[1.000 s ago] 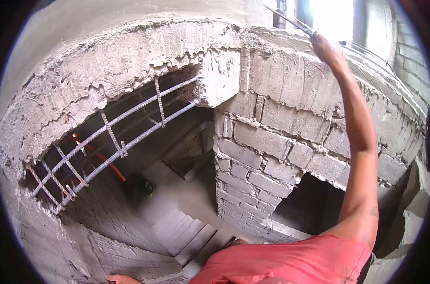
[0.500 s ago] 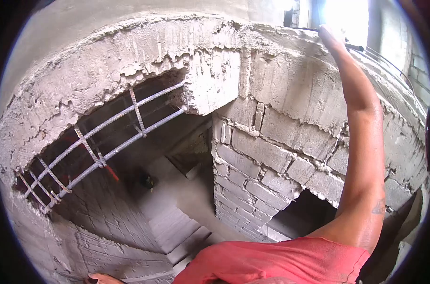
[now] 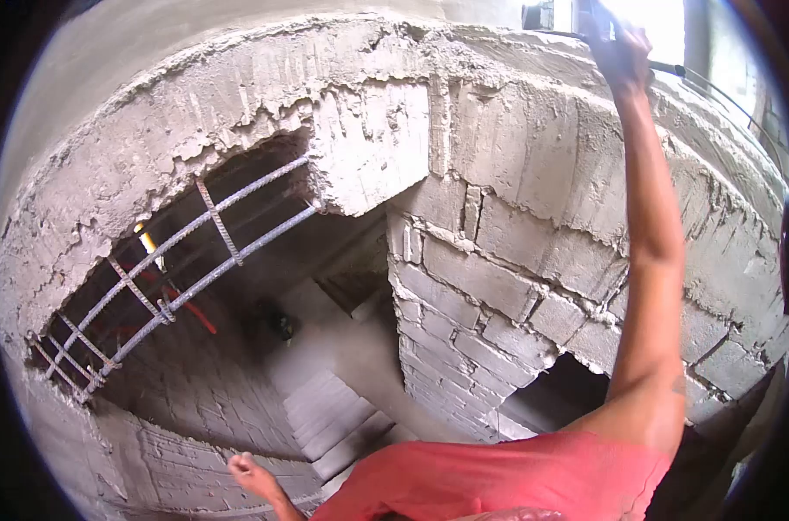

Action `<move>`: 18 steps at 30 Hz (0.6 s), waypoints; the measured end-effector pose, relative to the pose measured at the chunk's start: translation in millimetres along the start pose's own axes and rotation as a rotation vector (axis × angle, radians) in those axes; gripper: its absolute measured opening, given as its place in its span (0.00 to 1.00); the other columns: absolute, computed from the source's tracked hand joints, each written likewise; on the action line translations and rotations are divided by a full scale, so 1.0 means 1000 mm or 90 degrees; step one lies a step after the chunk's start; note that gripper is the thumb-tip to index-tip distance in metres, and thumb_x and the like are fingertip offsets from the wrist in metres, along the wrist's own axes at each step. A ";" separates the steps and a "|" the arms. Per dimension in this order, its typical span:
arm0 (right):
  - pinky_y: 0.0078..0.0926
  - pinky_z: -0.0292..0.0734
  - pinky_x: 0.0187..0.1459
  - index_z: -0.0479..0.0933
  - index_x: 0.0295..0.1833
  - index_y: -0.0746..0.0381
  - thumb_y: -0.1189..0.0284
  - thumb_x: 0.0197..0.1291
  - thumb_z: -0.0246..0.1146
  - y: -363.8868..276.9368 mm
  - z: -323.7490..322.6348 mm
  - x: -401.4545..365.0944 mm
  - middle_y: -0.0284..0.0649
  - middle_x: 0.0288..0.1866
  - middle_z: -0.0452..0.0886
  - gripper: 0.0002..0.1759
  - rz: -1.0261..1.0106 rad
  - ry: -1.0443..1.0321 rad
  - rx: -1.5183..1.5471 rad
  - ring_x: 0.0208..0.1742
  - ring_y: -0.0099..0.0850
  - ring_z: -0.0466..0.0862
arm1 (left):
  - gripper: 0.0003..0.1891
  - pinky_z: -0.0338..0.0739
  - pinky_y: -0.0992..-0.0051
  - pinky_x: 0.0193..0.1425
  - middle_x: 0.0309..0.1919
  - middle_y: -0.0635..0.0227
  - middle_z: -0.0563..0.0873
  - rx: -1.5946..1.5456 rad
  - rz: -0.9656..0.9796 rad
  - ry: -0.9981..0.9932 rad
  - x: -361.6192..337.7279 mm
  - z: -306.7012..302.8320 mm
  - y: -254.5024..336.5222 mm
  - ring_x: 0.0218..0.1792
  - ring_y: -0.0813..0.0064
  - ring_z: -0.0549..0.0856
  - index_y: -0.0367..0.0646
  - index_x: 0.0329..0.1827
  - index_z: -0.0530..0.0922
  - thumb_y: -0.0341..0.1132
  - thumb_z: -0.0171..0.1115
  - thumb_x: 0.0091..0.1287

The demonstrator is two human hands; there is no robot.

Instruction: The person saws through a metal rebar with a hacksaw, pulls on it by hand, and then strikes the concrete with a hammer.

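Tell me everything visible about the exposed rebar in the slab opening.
The rebar is ribbed grey steel: long parallel bars slanting across the dark opening in the broken concrete slab, crossed by short ties along their length. Its upper end runs into the concrete edge. Nothing else touches it.

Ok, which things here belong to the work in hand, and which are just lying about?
In hand: right hand at the thin metal rod atop the block wall.
Lying about: rebar grid, red pipe, stairs; left hand free.
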State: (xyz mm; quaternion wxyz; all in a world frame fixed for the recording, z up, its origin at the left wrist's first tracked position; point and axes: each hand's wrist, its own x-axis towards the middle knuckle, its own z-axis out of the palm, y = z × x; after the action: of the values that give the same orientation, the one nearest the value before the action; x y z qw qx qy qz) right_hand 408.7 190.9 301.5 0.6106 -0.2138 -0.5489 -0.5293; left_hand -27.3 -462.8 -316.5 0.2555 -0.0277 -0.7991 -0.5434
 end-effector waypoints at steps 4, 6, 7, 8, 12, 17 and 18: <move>0.33 0.81 0.53 0.81 0.43 0.55 0.63 0.54 0.78 0.104 -0.028 -0.046 0.33 0.32 0.82 0.15 -0.034 0.422 0.175 0.40 0.30 0.85 | 0.05 0.76 0.73 0.47 0.35 0.73 0.82 -0.147 -0.057 -0.180 -0.047 0.033 0.001 0.39 0.77 0.80 0.42 0.39 0.80 0.34 0.60 0.73; 0.33 0.80 0.52 0.81 0.42 0.55 0.62 0.56 0.76 0.100 -0.017 -0.051 0.33 0.31 0.81 0.14 0.057 0.273 0.093 0.39 0.29 0.85 | 0.06 0.79 0.69 0.46 0.35 0.65 0.84 -0.038 -0.090 -0.304 -0.053 0.033 0.016 0.38 0.70 0.82 0.41 0.39 0.80 0.34 0.60 0.72; 0.33 0.80 0.51 0.80 0.42 0.55 0.62 0.56 0.75 0.100 -0.029 -0.052 0.32 0.31 0.80 0.14 0.095 0.178 0.039 0.39 0.29 0.84 | 0.07 0.78 0.62 0.43 0.32 0.60 0.82 0.035 0.144 -0.295 -0.058 0.053 -0.035 0.35 0.61 0.81 0.40 0.37 0.79 0.34 0.58 0.72; 0.32 0.79 0.50 0.80 0.42 0.55 0.62 0.57 0.75 0.096 -0.027 -0.054 0.32 0.30 0.80 0.13 0.128 0.121 0.031 0.38 0.29 0.84 | 0.09 0.77 0.58 0.43 0.31 0.57 0.81 0.050 0.181 -0.295 -0.064 0.062 -0.038 0.35 0.55 0.80 0.40 0.35 0.78 0.34 0.56 0.73; 0.31 0.78 0.47 0.79 0.41 0.54 0.61 0.60 0.72 0.086 -0.030 -0.069 0.31 0.29 0.78 0.11 0.240 -0.008 0.090 0.36 0.28 0.82 | 0.09 0.78 0.60 0.42 0.30 0.57 0.81 0.115 0.284 -0.271 -0.062 0.086 0.000 0.34 0.57 0.82 0.41 0.37 0.77 0.36 0.59 0.74; 0.30 0.77 0.43 0.78 0.39 0.54 0.60 0.64 0.68 0.081 -0.044 -0.074 0.30 0.28 0.76 0.10 0.299 -0.036 0.162 0.34 0.26 0.80 | 0.11 0.80 0.65 0.42 0.31 0.63 0.86 -0.174 -0.091 -0.376 -0.068 0.076 0.057 0.33 0.68 0.85 0.42 0.41 0.81 0.41 0.68 0.68; 0.30 0.76 0.42 0.78 0.39 0.54 0.60 0.65 0.68 0.080 -0.048 -0.071 0.30 0.27 0.76 0.10 0.308 -0.035 0.174 0.33 0.26 0.80 | 0.11 0.80 0.65 0.42 0.31 0.63 0.86 -0.174 -0.094 -0.372 -0.071 0.079 0.053 0.33 0.68 0.85 0.42 0.41 0.81 0.41 0.68 0.68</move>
State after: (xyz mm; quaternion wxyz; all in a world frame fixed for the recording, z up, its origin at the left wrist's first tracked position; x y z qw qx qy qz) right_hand 512.0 207.3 248.6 0.7273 -0.2687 -0.5645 -0.2833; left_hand 21.8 -355.0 -324.3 -0.0305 -0.1586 -0.7582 -0.6317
